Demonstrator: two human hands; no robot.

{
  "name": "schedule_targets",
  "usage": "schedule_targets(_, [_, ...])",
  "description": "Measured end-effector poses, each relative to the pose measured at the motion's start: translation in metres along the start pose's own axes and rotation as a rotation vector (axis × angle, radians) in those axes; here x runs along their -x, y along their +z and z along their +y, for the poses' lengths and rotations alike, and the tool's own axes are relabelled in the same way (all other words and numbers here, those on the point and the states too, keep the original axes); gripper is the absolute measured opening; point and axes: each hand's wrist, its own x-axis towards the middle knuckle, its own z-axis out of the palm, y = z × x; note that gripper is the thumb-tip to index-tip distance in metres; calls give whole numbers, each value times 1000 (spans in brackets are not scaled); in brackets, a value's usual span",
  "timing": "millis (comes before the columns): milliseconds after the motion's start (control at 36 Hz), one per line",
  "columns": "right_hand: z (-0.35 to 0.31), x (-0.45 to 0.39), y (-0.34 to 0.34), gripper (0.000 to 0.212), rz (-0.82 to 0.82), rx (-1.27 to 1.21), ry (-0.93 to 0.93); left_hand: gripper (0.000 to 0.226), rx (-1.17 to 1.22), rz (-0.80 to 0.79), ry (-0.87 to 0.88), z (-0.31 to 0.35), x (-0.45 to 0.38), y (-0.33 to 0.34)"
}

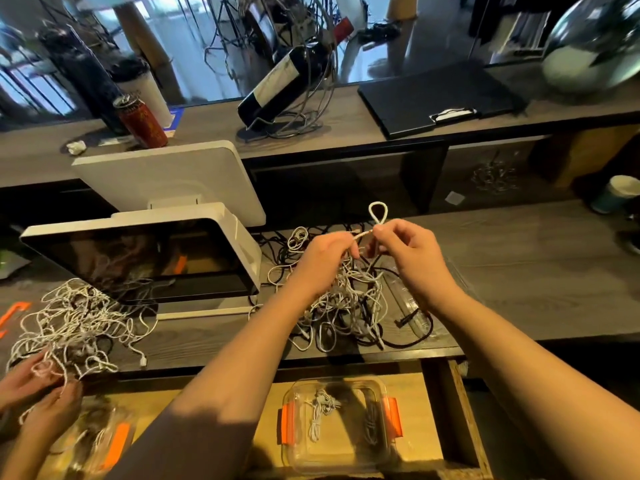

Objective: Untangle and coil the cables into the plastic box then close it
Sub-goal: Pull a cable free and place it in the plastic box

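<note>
The counter (519, 271) carries everything, a dark wood surface running across your view. A white terminal (145, 258) stands toward its left end, screen dark. Right of the terminal, near the front edge, lies your tangle (346, 306) of white and black cables. A clear lid (408, 303) lies partly under the tangle's right side. A second tangle (76, 323) of white cable sits at the front left corner, where another person's hands (38, 393) are in it.

Below the front edge, on a lower yellowish shelf (422, 445), your box (339, 424) stands open, clear plastic with orange clips at its left and right sides. Two coiled cables lie inside it, one white at the left, one darker at the right.

Your hands are raised close together above the tangle. Your left hand (325, 258) pinches a white cable (375, 216), fingers curled on it. Your right hand (405, 251) pinches the same cable just beside the left, and a small loop stands up above its fingertips. The strand between the two hands is short and taut.
</note>
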Motion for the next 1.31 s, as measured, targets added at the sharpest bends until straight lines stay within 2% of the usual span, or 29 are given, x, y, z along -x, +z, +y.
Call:
schedule_targets(139, [-4, -7, -10, 24, 17, -131, -1, 22, -92, -204, -149, -34, 12, 13])
schedule_targets(194, [-6, -11, -14, 26, 7, -170, 5, 26, -123, -226, -193, -51, 16, 21])
schedule_targets(250, [-6, -14, -18, 28, 12, -186, 16, 39, -55, -177, -227, -59, 21, 23])
schedule_targets(333, [-3, -17, -25, 31, 74, -166, 35, 56, 154, 9, -257, -62, 21, 19])
schedule_targets(389, [4, -21, -31, 33, 108, -113, 55, 54, 202, 115, -262, -58, 18, 12])
schedule_targets(500, [29, -31, -41, 33, 101, 159, 197, 42, 240, 193, -182, -40, 8, -4])
schedule_targets(583, [39, -33, -44, 15, 104, 405, 234, 38, 149, 234, -60, -25, 1, -10])
schedule_targets(639, [33, -30, -39, 33, 131, 419, 137, 36, 113, 228, 8, -15, -4, -12])
schedule_targets(694, [19, -27, -29, 37, 81, 357, -51, 37, 78, 201, 45, -5, -8, -12])
schedule_targets(750, [5, -25, -16, 33, -93, 357, -170, 39, 56, 163, 61, 3, -11, -10])
schedule_targets(833, [-6, -25, 1, 20, -280, 402, -154, 47, 124, 87, 78, 10, -12, -6])
schedule_targets(889, [-10, -27, 6, 14, -297, 419, -140, 55, 228, 47, 90, 12, -10, -5])
schedule_targets(972, [-14, -27, 8, 13, -271, 424, -186, 63, 225, 122, 75, 9, -6, -5])
schedule_targets(1083, [-18, -23, 11, 14, -215, 412, -241, 69, 210, 239, -78, -19, 1, 4])
schedule_targets(1139, [-20, -24, 7, 13, -145, 376, -250, 86, 177, 230, -219, -40, 6, 10])
schedule_targets(1194, [-22, -28, -1, 14, -91, 354, -240, 90, 214, 224, -349, -61, 11, 13])
schedule_targets(1306, [-23, -29, -13, 17, -64, 346, -235, 82, 255, 230, -385, -80, 17, 11])
